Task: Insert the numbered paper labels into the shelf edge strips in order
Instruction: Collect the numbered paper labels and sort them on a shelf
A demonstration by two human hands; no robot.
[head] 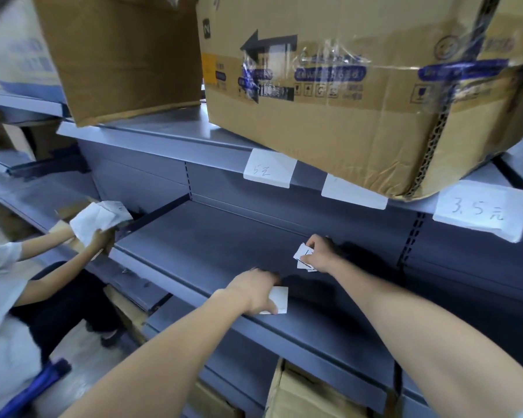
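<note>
One view, worn on the head, facing forward and tipped down onto the grey shelf (209,236). It's in close: both forearms run up from the bottom edge, with the left hand (254,292) and right hand (320,254) landing mid-frame. The wide lens bows the shelf lines. Boxes (344,116) loom large across the top, the lower tier (299,393) shows underneath, and another person (0,282) sits at the far left edge.

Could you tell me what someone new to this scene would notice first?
A big taped cardboard box overhangs the upper shelf at top right, with handwritten price labels on that shelf's edge. Nearer, the left hand holds a white label at the middle shelf's front edge, while the right hand pinches more paper labels.
</note>
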